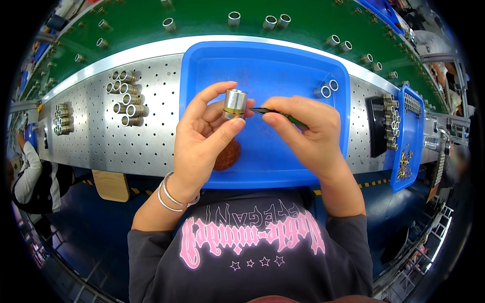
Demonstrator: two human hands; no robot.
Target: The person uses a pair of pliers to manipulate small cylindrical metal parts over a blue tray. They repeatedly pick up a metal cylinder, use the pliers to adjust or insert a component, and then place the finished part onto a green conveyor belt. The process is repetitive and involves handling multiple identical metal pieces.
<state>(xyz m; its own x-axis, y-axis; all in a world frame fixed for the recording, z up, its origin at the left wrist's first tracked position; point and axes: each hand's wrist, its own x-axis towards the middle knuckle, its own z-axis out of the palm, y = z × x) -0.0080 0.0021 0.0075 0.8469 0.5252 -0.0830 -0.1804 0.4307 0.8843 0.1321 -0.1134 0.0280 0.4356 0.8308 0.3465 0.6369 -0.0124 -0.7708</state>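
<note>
Closest to you, the near rim of the big blue plastic tray (280, 181) runs just in front of your dark shirt (252, 212). Inside it, at the near left, sits a rough, rounded brown lump (228, 155), partly hidden behind your left wrist.

Above the tray, your left hand (202, 129) pinches a short, shiny silver metal cylinder with a yellowish band near its lower end (235, 101) between thumb and fingers. Your right hand (310, 129) is closed around a slim black-and-green pointed tool (267, 111), its tip at the cylinder's right side; you cannot tell from here whether it touches.

So this piece appears to be mid-work. Two similar cylinders (322, 93) rest at the tray's far right, out of your hands.

On the perforated metal bench (156, 151), a loose cluster of cylinders (135, 111) stands left of the tray and a tighter group (62, 121) farther left. On the right, more line up (391, 126) beside a flat black panel (377, 129), next to a smaller blue tray (399, 184) holding little brass-coloured parts (405, 165). Which groups are done and which remain, their look does not settle.

Farthest off, scattered cylinders (234, 19) stand on the long green surface (136, 38), so plenty are about besides yours.
</note>
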